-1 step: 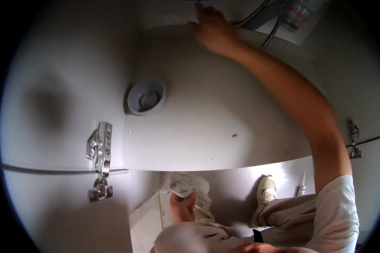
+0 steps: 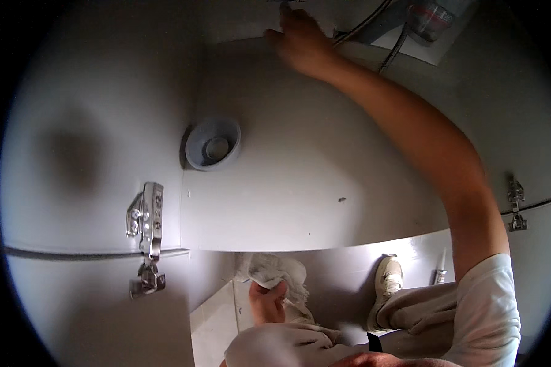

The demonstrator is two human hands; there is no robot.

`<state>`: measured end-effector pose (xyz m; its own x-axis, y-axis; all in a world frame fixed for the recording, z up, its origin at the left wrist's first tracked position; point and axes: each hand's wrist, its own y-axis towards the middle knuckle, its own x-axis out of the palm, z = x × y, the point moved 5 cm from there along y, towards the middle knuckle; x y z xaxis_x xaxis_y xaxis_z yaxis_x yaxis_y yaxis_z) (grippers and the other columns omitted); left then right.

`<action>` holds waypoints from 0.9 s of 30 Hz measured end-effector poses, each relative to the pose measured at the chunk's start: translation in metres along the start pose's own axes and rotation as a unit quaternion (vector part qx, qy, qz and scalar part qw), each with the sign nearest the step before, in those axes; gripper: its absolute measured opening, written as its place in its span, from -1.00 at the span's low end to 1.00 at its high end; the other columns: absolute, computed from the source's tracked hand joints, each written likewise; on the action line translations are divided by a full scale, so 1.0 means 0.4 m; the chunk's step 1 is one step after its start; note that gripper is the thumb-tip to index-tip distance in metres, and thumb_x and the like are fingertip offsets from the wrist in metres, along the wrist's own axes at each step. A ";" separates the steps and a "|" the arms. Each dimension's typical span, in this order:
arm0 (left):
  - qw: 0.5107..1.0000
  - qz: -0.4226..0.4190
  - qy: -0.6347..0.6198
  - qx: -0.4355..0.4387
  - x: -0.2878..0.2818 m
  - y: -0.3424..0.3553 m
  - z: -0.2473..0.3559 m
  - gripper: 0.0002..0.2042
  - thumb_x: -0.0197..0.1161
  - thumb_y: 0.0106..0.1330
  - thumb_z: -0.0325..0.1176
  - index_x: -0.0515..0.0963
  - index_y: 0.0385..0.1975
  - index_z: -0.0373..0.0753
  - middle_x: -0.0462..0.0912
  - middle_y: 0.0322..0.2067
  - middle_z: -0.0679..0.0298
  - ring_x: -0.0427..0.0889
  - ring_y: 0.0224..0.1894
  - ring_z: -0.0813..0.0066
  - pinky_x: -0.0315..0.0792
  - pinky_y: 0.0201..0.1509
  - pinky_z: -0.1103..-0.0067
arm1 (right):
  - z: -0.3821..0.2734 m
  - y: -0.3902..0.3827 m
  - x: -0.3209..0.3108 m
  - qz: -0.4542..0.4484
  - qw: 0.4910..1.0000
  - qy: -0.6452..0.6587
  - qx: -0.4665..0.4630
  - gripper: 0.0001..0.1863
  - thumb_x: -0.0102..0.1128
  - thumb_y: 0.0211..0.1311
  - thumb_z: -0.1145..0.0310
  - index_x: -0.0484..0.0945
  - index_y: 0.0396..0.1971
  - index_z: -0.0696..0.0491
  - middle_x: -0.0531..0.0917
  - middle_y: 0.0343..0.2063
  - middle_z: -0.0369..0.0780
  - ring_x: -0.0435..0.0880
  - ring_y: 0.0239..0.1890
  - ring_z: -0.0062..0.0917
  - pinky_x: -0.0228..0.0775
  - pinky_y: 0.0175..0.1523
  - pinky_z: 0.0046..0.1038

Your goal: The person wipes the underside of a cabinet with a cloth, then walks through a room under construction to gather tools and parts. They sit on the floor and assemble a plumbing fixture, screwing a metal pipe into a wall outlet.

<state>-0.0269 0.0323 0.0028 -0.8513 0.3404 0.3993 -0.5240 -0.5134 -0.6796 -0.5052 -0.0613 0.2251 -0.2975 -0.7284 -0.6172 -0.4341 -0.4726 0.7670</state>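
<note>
Deep inside a white cabinet, my right hand [image 2: 303, 46] reaches to the back wall at the top of the picture, its fingers bent around a small pale item [image 2: 285, 8] too dim to identify. Below, near the floor, my left hand [image 2: 267, 304] grips a crumpled white cloth [image 2: 275, 272]. A grey bowl [image 2: 213, 144] rests on the cabinet's bottom panel [image 2: 275, 202], against the left side.
Braided hoses [image 2: 393, 49] and a translucent drain fitting [image 2: 428, 21] are at the back right. Metal hinges [image 2: 150, 217] [image 2: 516, 205] project at both sides. My shoe [image 2: 387, 281] and a slim tube [image 2: 439, 275] are on the floor below.
The fingers of my right hand have shifted slightly left. The cabinet and bowl appear a little lower in the picture, as the view has moved slightly.
</note>
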 end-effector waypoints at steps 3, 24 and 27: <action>0.998 -0.013 -0.058 -0.001 -0.004 -0.010 0.013 -0.60 0.25 0.12 -0.75 0.53 -0.01 -0.33 0.67 -0.14 0.21 0.68 -0.10 0.34 0.63 -0.07 0.53 | -0.081 0.034 0.023 -0.073 0.975 0.167 0.129 -0.28 0.13 0.30 0.29 0.07 0.33 0.34 0.38 0.15 0.18 0.41 0.19 0.04 0.32 0.28 -0.09; 1.000 0.002 -0.029 -0.010 0.000 0.034 0.001 -0.58 0.26 0.09 -0.71 0.53 0.00 -0.31 0.68 -0.15 0.24 0.67 -0.15 0.39 0.58 -0.04 0.55 | -0.079 0.142 0.026 0.001 0.912 0.289 0.291 -0.07 0.06 0.35 0.31 -0.35 0.40 0.44 -0.01 0.40 0.29 0.24 0.38 0.03 0.14 0.44 -0.24; 0.999 0.004 -0.030 -0.015 0.004 0.031 0.006 -0.58 0.27 0.08 -0.70 0.53 0.00 -0.31 0.68 -0.16 0.24 0.67 -0.15 0.40 0.58 -0.04 0.56 | -0.080 0.141 0.029 -0.018 0.900 0.307 0.310 -0.08 0.06 0.35 0.30 -0.34 0.41 0.42 0.00 0.40 0.29 0.25 0.38 0.03 0.14 0.44 -0.25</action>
<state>-0.0350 0.0248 -0.0035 -0.8563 0.2876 0.4289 -0.5164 -0.4924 -0.7007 -0.5059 -0.1121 0.2667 0.1707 -0.9446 -0.2802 -0.8813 -0.2736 0.3854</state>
